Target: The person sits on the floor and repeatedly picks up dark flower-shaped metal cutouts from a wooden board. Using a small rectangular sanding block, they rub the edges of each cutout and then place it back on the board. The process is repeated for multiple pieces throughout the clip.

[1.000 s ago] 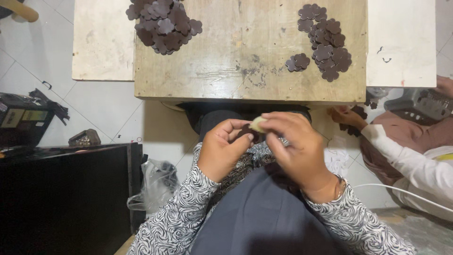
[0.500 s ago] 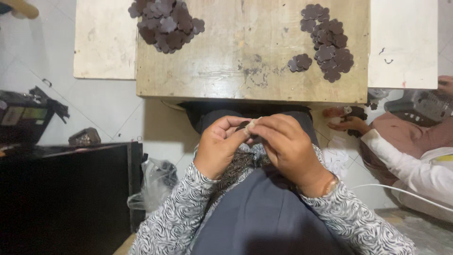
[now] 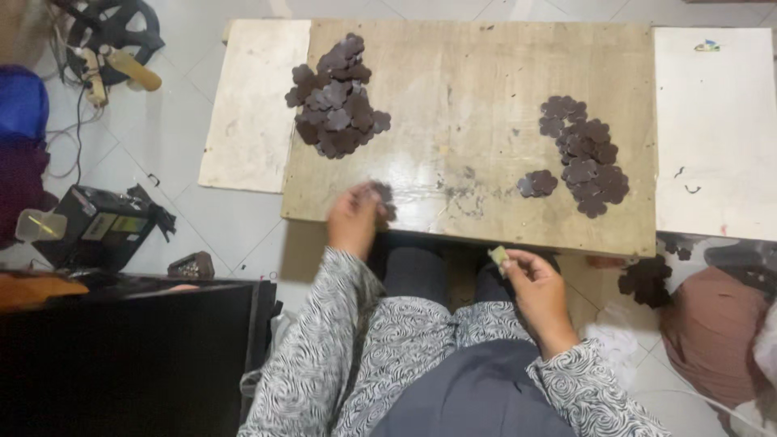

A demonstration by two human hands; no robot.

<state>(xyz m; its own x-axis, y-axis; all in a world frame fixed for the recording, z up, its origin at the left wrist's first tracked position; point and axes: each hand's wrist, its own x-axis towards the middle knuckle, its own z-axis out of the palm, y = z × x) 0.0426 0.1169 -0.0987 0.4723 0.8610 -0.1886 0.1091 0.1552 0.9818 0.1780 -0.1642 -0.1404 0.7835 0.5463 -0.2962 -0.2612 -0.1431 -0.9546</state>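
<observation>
**Fig. — Hands apart at the near edge of a low wooden board, w/ two heaps of dark flower-shaped pieces**

Head view, looking down. The left hand point(image 3: 354, 220) is at the near edge of the wooden board point(image 3: 469, 73), fingers closed on one dark flower-shaped piece point(image 3: 384, 197) held just over the surface — probably kept low there because the board is the work surface. The right hand point(image 3: 536, 285) sits lower, over the lap and off the board, thumb and forefinger pinched on a small pale scrap point(image 3: 498, 256); what the scrap is cannot be told. The hands are well apart.

Two stores of like pieces lie on the board: the left heap point(image 3: 333, 101), loosely piled towards the far-left corner, and the right heap point(image 3: 584, 155), w/ a couple of pieces point(image 3: 537, 184) lying just beside it. Separate heaps, one to each side, suggest sorted lots, each within reach of one hand.

Pale side panels point(image 3: 252, 105) flank the board on the tiled floor. At far right — a co-worker's reddish-brown garment point(image 3: 712, 332).
</observation>
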